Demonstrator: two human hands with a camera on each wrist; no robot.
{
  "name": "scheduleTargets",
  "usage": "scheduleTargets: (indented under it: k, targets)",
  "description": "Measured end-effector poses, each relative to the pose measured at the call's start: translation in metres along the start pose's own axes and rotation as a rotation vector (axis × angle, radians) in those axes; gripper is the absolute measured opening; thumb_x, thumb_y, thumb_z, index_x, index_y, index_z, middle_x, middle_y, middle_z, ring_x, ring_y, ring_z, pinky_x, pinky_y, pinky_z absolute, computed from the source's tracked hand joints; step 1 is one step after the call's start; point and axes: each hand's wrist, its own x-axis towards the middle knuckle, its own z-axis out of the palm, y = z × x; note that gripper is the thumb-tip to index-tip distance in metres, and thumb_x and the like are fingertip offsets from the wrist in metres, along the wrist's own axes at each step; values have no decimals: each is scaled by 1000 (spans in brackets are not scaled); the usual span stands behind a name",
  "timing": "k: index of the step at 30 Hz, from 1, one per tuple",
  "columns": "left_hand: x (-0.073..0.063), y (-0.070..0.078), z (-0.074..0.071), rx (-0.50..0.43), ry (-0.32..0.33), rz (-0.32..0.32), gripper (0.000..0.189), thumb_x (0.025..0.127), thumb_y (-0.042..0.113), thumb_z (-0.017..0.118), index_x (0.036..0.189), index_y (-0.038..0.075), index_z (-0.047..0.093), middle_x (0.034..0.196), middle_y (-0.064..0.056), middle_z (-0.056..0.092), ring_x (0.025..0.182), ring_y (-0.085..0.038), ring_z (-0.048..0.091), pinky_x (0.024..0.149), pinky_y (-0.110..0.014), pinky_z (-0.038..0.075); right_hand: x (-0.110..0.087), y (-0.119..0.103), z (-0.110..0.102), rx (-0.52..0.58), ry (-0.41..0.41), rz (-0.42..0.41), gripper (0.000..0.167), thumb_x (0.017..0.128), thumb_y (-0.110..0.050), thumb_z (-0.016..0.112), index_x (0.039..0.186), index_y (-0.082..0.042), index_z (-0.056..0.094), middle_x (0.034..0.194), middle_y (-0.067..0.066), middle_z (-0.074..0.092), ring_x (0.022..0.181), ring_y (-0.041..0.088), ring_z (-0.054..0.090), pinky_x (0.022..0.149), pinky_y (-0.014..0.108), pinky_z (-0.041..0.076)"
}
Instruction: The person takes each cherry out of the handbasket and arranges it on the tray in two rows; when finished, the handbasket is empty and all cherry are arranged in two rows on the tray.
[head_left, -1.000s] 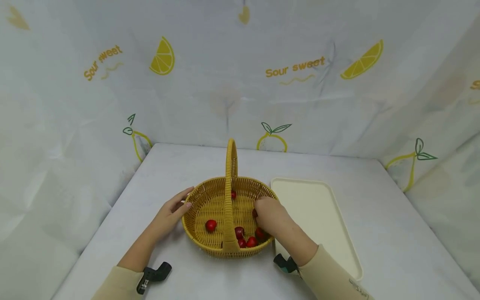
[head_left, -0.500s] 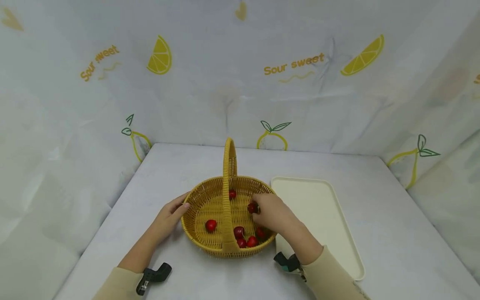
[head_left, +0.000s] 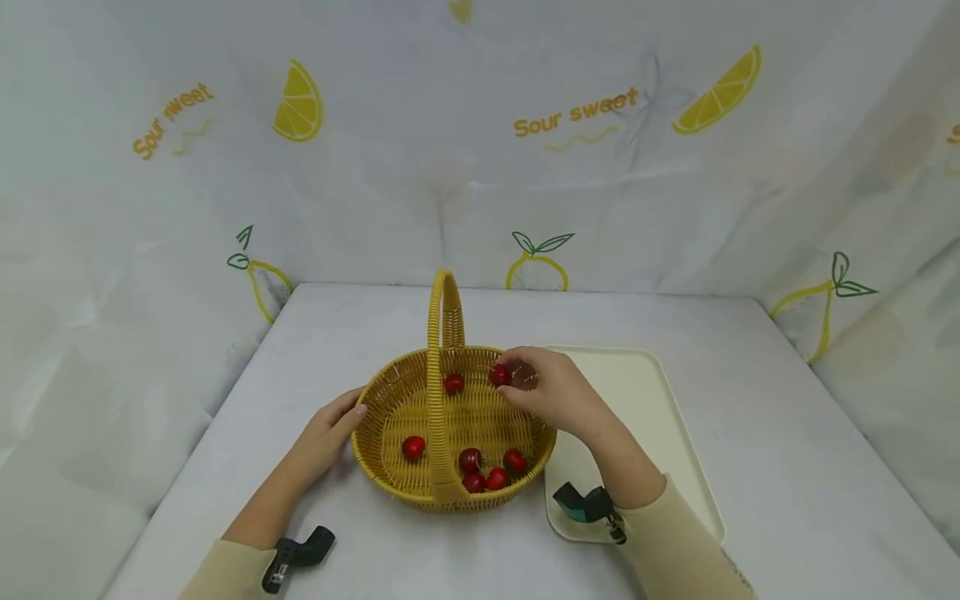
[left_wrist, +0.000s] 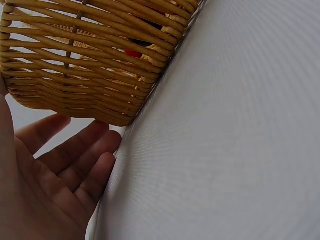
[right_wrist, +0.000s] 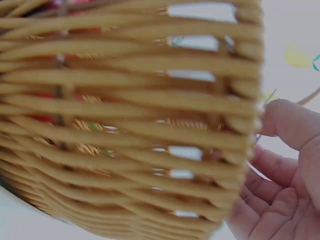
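Near the middle of the table stands a yellow woven basket [head_left: 480,421] with an arched handle. Between thumb and fingertips my right hand [head_left: 551,387] pinches a red cherry [head_left: 499,375], above the basket's back right part. Several more cherries lie in the basket: one at the back [head_left: 453,384], one left of the handle [head_left: 413,448], the rest grouped at the front right [head_left: 498,478]. My left hand [head_left: 322,437] touches the basket's left side, thumb at the rim. In the left wrist view its fingers [left_wrist: 95,180] lie loosely by the basket's base.
A cream tray [head_left: 630,367] lies right of the basket, partly covered by my right forearm. The basket's right rim overlaps its left edge. Dark wrist devices [head_left: 300,550] sit on both wrists. A white printed curtain [head_left: 420,208] hangs behind the table.
My right hand has risen from inside the basket toward its back rim, bringing the pinched cherry up. The left hand stays at the basket's side. The head view has shifted slightly.
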Motion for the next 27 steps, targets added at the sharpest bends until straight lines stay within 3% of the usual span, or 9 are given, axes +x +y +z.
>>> scheduleTargets:
  k: [8,17,24,27]
  targets:
    - [-3,4,0,-8,9,-10,47,110,27,47,146,-3,53,145,-22,55,139,-42,47,114,-61,32,0,5,-17,116,126,-12,34,92,-10,77,124,-7,68,113,5,70,99,20,66,86,34,59]
    - [-2,6,-1,-13,9,-16,47,109,28,48,145,-2,54,145,-21,56,139,-42,47,115,-61,31,6,21,-31,88,304,2,36,92,-13,78,127,-5,69,117,9,69,92,22,64,86,39,58]
    - [-2,5,-1,-6,10,-13,47,109,27,48,145,-2,54,144,-21,57,139,-42,47,115,-61,31,14,47,-28,88,388,109,40,95,-19,76,132,-6,68,119,11,67,93,23,63,67,28,53]
    - [-2,6,0,-2,11,-19,47,109,28,48,145,-2,54,145,-21,56,139,-42,46,115,-62,31,17,60,-23,116,395,175,42,97,-23,73,135,-6,66,122,12,66,92,24,63,66,26,51]
